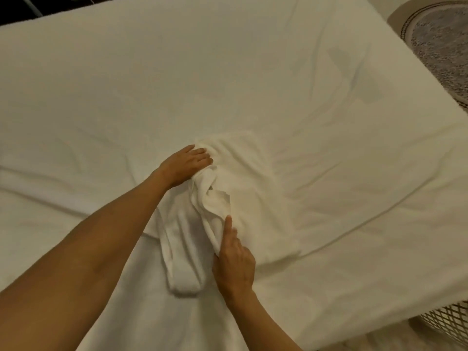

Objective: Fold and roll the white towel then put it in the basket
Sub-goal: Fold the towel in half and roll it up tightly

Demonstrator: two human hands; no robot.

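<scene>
Under the left hand (186,164), the fingers (200,155) lie flat and closed together, pressing the far end of the white towel (243,183) onto the bed (126,84). The right hand (234,259) has its fingers (228,226) curled round the near part of a bunched fold, forefinger stretched along it, so the cloth is pinched between thumb and fingers. That towel lies partly folded near the middle of the bed, closer to its near edge, with a thick rolled portion (182,274) running toward the near edge between the two forearms. Creased white sheet surrounds it on every side. A wire mesh basket (448,323) stands off the bed's near right corner, well apart from the towel. A patterned round rug (440,44) shows beyond the far right corner.
</scene>
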